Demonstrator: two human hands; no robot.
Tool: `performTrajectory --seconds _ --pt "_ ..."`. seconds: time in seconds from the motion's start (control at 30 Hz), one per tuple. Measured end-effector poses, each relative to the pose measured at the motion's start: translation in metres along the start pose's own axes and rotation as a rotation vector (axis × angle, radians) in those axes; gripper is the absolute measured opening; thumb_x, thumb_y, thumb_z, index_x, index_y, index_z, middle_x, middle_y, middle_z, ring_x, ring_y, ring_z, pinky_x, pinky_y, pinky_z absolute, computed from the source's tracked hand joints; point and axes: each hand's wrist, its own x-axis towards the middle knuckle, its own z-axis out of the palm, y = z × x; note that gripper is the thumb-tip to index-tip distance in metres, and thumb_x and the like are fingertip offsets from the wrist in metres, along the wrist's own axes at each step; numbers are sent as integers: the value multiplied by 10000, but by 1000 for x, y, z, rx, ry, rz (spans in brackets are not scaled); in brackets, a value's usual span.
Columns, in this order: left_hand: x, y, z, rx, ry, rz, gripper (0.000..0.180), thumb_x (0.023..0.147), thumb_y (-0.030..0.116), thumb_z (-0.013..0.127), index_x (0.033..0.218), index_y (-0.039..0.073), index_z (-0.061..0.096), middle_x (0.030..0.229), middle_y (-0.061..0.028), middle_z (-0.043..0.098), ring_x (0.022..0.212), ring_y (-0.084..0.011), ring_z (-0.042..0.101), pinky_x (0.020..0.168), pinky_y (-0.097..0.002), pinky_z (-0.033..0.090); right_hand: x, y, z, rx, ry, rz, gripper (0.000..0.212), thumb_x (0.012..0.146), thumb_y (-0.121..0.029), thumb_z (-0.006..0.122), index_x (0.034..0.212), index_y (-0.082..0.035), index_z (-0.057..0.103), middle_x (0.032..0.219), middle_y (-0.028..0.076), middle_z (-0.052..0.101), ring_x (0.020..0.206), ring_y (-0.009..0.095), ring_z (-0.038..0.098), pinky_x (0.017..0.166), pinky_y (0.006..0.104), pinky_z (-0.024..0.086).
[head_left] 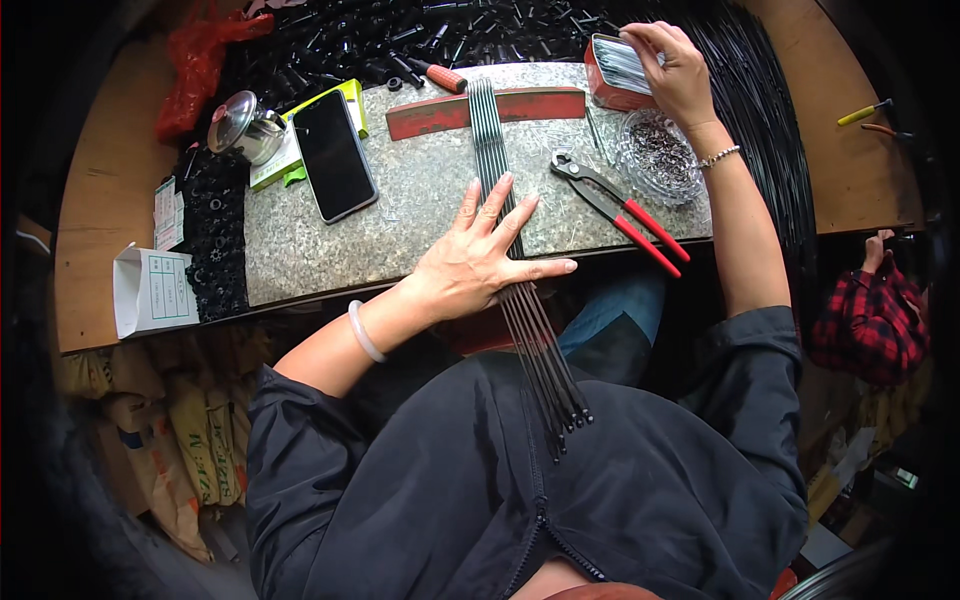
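Head view shows a fan of slim dark rods [490, 150] directly beneath the left hand [465, 258], their long axis running away from the person, with the near part slanting to the right. Beyond the left fingertips the rods lie close together and cross a flat red bar [548, 105]; on the near side of that hand they spread a little, pass over the edge of the bench [340, 255] and end in knobbed tips before the dark jacket. The left hand is the nearer one: palm down, fingers spread, resting across the rods rather than wrapped around them. The right hand [680, 85] is off to the right and farther out, well apart from the rods, at the mouth of a red tin [622, 97] of thin pale strips. Its thumb and forefinger bend toward each other, but whether they pinch a strip cannot be told. Just below the right hand sits a glass bowl [668, 198] of small metal pieces. Between the hands, nearer the person, lie red-handled pliers [648, 222]. Left of the left hand and farther out rests a phone [335, 157].
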Motion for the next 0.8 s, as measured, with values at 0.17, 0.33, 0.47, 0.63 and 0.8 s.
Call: performTrajectory --seconds 0.17,0.33,0.47,0.63,0.8 --pt "-5 -1 1 17 2 -16 628 808 200 502 1312 506 285 1365 -215 310 1276 -460 250 1005 -619 208 3 -58 41 204 -311 35 127 825 -129 588 922 -79 651 829 72 593 756 236 589 668 317 466" --pt "-1 0 4 11 32 -5 618 808 207 504 1308 503 295 1365 -221 309 1277 -458 250 1004 -619 206 -4 -64 69 111 -469 176 176 808 -254 581 911 -153 682 885 75 610 874 262 593 763 372 470" --pt "-2 0 4 -11 43 -6 611 807 212 506 1306 502 303 1362 -222 315 1274 -458 259 1002 -615 213 -3 -63 73 138 -530 251 188 799 -244 585 917 -134 682 903 93 626 899 267 593 779 374 468" --pt "-3 -1 4 -8 37 0 613 806 214 509 1306 502 303 1361 -226 315 1272 -458 263 1002 -612 217 -4 -65 74 190 -514 283 187 791 -219 590 920 -120 681 906 110 639 900 266 604 791 371 469" --pt "-2 -1 5 3 34 -3 614 805 214 507 1308 500 301 1364 -227 308 1269 -459 267 1003 -608 219 -6 -65 74 202 -493 289 192 804 -189 598 926 -54 662 864 119 613 833 264 605 762 335 466"
